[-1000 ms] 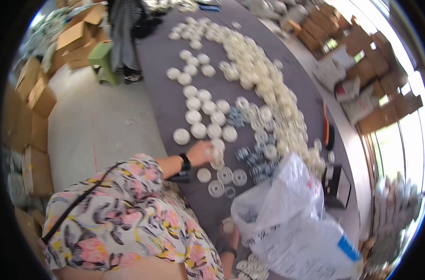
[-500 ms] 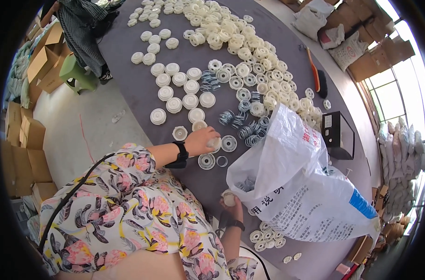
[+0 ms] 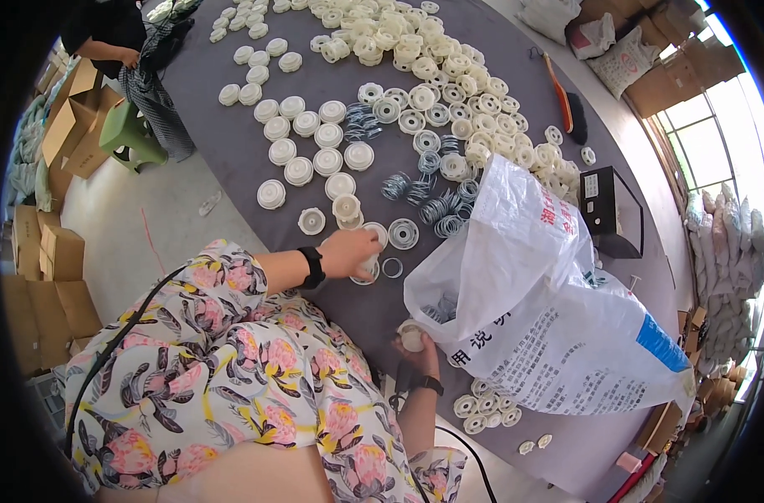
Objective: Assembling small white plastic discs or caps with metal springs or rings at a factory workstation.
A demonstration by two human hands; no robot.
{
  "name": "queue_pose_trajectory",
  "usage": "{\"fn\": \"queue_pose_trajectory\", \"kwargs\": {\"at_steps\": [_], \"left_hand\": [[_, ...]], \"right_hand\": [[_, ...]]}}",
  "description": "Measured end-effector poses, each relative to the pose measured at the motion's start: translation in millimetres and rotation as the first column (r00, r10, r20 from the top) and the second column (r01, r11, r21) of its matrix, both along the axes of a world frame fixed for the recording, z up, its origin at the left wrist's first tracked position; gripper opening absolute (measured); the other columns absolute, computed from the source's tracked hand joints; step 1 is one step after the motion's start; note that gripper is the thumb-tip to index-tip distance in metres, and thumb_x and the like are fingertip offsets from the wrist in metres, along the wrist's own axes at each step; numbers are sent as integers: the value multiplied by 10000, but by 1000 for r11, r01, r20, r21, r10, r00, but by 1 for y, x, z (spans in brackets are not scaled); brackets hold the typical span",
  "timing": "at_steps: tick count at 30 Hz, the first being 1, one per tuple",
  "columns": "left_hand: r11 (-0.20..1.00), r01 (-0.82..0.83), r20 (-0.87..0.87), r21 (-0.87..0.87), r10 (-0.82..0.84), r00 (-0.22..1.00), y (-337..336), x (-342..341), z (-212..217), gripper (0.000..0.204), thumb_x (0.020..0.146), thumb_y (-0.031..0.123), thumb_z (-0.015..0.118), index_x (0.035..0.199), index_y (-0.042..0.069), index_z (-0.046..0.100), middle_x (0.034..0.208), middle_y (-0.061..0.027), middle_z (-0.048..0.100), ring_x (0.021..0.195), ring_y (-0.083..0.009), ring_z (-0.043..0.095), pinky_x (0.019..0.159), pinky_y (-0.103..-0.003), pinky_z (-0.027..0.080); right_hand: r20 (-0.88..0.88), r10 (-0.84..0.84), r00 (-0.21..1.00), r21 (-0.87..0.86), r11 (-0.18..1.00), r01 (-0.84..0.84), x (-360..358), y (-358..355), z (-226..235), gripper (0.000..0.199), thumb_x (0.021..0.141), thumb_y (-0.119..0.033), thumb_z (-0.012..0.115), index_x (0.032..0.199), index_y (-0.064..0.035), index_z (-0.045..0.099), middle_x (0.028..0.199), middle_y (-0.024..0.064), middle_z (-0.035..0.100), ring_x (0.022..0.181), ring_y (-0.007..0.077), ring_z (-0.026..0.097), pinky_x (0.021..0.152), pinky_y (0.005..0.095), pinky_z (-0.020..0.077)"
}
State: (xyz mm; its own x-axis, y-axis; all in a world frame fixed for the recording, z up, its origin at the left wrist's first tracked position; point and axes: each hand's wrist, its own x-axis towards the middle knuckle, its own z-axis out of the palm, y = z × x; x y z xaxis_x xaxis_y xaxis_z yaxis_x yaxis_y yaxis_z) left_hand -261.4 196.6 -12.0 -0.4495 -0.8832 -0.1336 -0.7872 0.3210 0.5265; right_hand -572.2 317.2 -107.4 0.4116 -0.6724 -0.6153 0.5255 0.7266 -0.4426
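Just beside the held cap [image 3: 411, 338], a sack [image 3: 516, 239] bears fine, seemingly illegible print [image 3: 524, 359].

The grey tabletop [image 3: 327, 80] is strewn with white discs [image 3: 299, 171] and springs [image 3: 436, 210]. A white sack [image 3: 558, 344] is laid nearby

- A round, off-white cap [image 3: 411, 338] sat tilted in the right hand [image 3: 426, 358], partly covered by its fingers.
- A pale part [image 3: 369, 265], mostly hidden, was under the left hand [image 3: 350, 253].
- Beneath it, a whitish disc [image 3: 362, 282] lay flat, only its near rim showing.
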Motion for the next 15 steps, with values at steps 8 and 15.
{"fn": "queue_pose_trajectory", "kwargs": {"at_steps": [8,15], "left_hand": [[979,160,66,-126,-152,986,23,-6,-6,607,658,339,757,1161,111,504,1100,-94,500,1022,-265,511,842,-401,400],[967,177,63,-181,-168,984,31,8,-20,532,680,255,728,1158,121,538,1099,-95,508,1025,-261,501,852,-394,392]], "right_hand": [[-77,-40,996,-7,999,40,6,1,3,559,814,-344,615,1201,33,473,1054,186,599,863,311,634,791,468,536],[-127,2,992,-13,1000,-4,38,14,19,467,861,-365,543,1143,7,526,998,144,625,797,247,648,722,377,554]]}}
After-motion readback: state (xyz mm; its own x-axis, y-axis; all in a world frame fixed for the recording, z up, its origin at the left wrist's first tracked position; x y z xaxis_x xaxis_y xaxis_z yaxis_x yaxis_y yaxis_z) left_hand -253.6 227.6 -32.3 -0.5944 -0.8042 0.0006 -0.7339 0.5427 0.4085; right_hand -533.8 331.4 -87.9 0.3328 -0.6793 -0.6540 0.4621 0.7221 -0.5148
